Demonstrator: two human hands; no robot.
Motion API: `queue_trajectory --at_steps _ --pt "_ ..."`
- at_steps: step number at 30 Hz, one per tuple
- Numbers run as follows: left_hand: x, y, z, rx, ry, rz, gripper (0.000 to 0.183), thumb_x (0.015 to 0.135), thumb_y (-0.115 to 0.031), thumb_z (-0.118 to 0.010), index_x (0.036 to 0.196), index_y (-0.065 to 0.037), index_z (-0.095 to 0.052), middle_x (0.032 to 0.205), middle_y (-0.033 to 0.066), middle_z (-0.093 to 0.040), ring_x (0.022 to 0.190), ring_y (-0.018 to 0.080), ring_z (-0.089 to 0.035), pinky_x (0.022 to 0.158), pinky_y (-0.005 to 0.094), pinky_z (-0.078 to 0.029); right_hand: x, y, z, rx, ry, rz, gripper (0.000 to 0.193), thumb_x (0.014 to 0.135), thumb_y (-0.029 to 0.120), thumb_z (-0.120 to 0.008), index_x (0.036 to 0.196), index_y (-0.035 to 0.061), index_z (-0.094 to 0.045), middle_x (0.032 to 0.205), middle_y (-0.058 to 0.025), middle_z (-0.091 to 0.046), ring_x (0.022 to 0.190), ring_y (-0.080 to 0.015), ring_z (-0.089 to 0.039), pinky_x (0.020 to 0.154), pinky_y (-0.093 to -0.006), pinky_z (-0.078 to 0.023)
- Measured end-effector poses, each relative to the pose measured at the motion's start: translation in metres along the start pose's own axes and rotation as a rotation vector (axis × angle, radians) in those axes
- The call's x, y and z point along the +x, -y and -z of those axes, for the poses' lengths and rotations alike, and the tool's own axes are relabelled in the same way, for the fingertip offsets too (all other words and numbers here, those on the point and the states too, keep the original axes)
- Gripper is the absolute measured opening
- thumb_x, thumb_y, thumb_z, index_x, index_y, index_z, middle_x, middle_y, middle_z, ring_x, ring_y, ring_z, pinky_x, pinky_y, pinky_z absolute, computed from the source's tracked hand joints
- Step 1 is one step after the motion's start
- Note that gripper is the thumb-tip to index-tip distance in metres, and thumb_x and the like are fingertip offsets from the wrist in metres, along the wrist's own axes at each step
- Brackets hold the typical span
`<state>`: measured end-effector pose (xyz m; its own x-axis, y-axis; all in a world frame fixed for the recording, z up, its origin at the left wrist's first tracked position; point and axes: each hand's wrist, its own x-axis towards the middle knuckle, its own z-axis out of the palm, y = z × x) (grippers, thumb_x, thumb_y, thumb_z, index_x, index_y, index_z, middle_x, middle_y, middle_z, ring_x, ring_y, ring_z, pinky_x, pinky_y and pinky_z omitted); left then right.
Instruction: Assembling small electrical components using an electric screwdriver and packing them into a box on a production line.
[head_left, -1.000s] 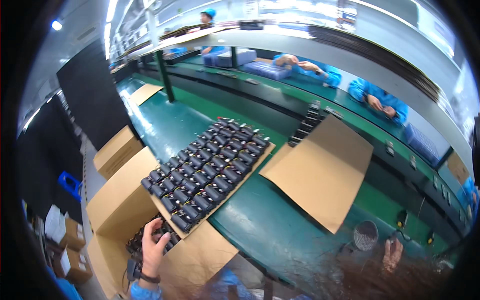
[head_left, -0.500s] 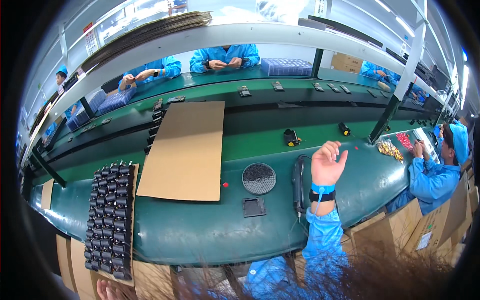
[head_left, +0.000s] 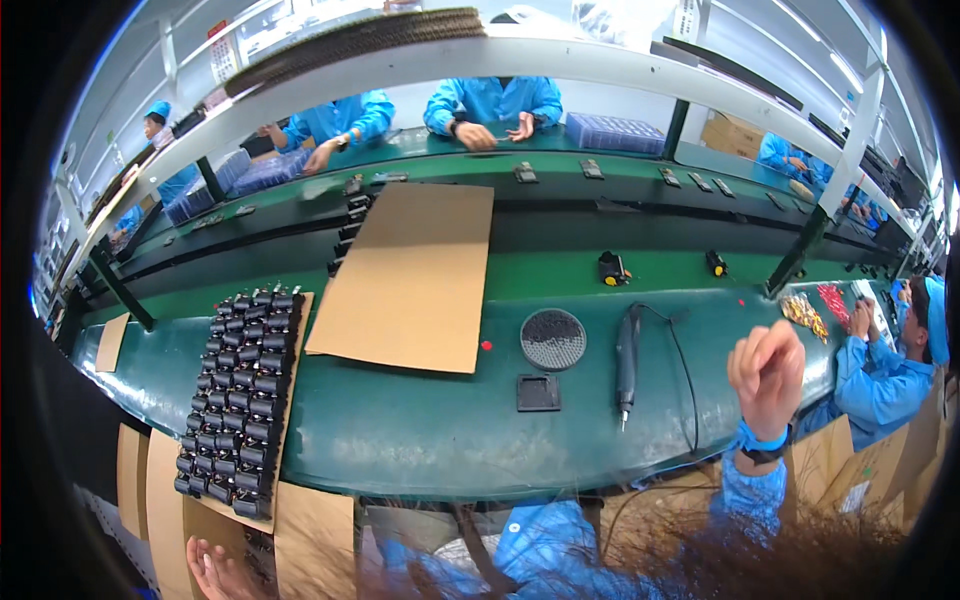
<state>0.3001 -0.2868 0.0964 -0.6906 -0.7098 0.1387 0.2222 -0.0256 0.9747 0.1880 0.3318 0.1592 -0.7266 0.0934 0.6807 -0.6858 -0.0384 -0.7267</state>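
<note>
My left hand is at the lower left edge, its fingers apart and nothing seen in them. It is just below a cardboard sheet bearing rows of black cylindrical parts, over an open cardboard box. My right hand is raised at the right, a blue strap and dark band on its wrist. Its fingers are loosely curled, with nothing visible in them. Nearest to it on the green bench lies a dark electric screwdriver with its cable.
A round dish of small black pieces and a black square tray lie mid-bench. Behind are a cardboard sheet and two black-and-yellow parts. A post and bagged parts stand right. Several co-workers sit around.
My right hand has moved right and down, away from the screwdriver, its fingers more curled. More of my left hand has come into view. The view has shifted left, and co-workers' hands across have moved.
</note>
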Motion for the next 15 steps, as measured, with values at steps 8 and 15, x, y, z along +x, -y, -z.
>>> queue_trajectory --at_steps 8,15 --pt "0.007 0.013 -0.007 -0.027 0.049 0.006 0.037 0.098 -0.016 -0.063 0.132 -0.007 -0.054 0.119 0.0093 -0.060 0.105 0.0239 -0.059 0.091 0.0372 -0.047 -0.037 0.056 -0.027 -0.091 0.060 0.055 0.040 0.096 0.033 -0.069 0.076 -0.0014 -0.062 0.063 -0.0074 -0.060 0.047 -0.0135 -0.052 0.043 -0.0291 -0.042" --pt "0.014 0.024 0.010 -0.016 0.091 0.024 0.035 0.097 -0.012 -0.063 0.131 -0.005 -0.055 0.121 0.0097 -0.061 0.107 0.0246 -0.060 0.091 0.0359 -0.049 0.017 0.025 -0.086 -0.224 0.246 -0.082 0.026 0.092 0.022 -0.066 0.082 -0.0022 -0.067 0.076 -0.0111 -0.068 0.063 -0.0159 -0.059 0.057 -0.0297 -0.046"
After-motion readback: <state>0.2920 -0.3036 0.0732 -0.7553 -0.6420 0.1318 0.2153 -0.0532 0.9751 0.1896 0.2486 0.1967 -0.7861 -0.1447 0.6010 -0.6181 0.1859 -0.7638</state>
